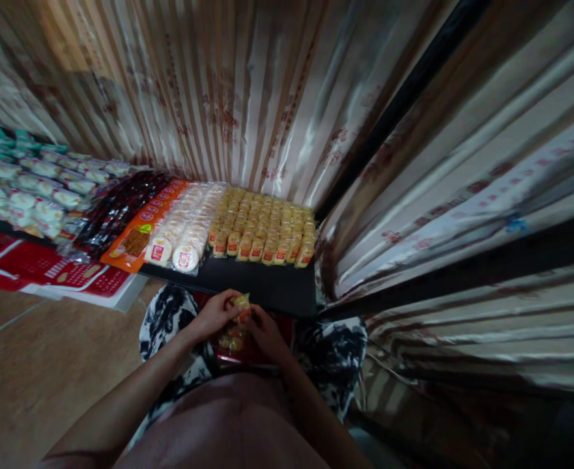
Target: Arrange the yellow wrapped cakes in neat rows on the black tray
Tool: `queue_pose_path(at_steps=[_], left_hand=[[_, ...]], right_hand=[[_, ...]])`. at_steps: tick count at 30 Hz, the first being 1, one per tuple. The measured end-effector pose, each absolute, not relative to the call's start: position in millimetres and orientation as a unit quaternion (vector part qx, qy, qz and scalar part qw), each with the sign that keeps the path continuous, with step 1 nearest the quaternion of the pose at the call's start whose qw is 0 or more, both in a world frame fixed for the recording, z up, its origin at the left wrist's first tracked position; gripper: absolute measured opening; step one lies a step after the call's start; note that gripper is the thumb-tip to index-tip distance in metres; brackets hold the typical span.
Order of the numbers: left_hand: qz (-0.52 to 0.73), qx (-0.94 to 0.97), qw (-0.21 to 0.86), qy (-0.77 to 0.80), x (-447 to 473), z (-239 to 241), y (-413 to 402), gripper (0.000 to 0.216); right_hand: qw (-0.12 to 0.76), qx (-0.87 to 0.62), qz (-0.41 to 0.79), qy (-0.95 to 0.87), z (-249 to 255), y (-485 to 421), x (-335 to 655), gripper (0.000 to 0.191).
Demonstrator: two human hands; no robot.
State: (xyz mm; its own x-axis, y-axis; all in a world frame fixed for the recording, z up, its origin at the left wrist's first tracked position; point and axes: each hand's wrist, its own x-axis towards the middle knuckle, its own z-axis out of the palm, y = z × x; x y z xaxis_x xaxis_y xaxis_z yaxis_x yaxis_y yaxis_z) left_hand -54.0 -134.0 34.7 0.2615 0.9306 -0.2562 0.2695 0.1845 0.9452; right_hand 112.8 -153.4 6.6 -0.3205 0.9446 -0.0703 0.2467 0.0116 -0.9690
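My left hand (214, 314) and my right hand (263, 331) meet in front of my lap, both gripping one small yellow wrapped snack packet (242, 303). Just below the hands lie more of the same packets (231, 341) in a red container on my lap. Ahead, a black shelf (267, 285) carries several tight rows of yellow snack packets (265, 228), which stop short of the shelf's front edge.
Left of the yellow rows lie round white wrapped cakes (185, 228), an orange pack (143, 234), dark red packs (120, 208) and green-white packs (27, 189). Red cartons (47, 270) sit on the tiled floor. Shiny striped curtains (247, 91) hang behind and to the right.
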Motion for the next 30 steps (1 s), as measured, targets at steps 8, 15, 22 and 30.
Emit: queue_pose_path(at_steps=[8, 15, 22, 30], left_hand=[[0.276, 0.674, 0.387, 0.565, -21.4, 74.7, -98.9, 0.032], [0.308, 0.743, 0.295, 0.516, 23.1, 81.0, -71.4, 0.031], [0.292, 0.745, 0.258, 0.541, 65.1, 76.2, -38.4, 0.032], [0.231, 0.744, 0.252, 0.574, 90.0, 77.8, -16.1, 0.031]], right_hand=[[0.399, -0.593, 0.304, -0.63, 28.5, -131.9, 123.6, 0.037], [0.476, -0.625, 0.126, -0.605, 26.5, -118.5, 137.9, 0.043], [0.49, -0.622, 0.13, -0.597, 15.2, -106.1, 150.2, 0.041], [0.497, -0.648, 0.134, -0.561, 5.8, -74.9, 157.0, 0.045]])
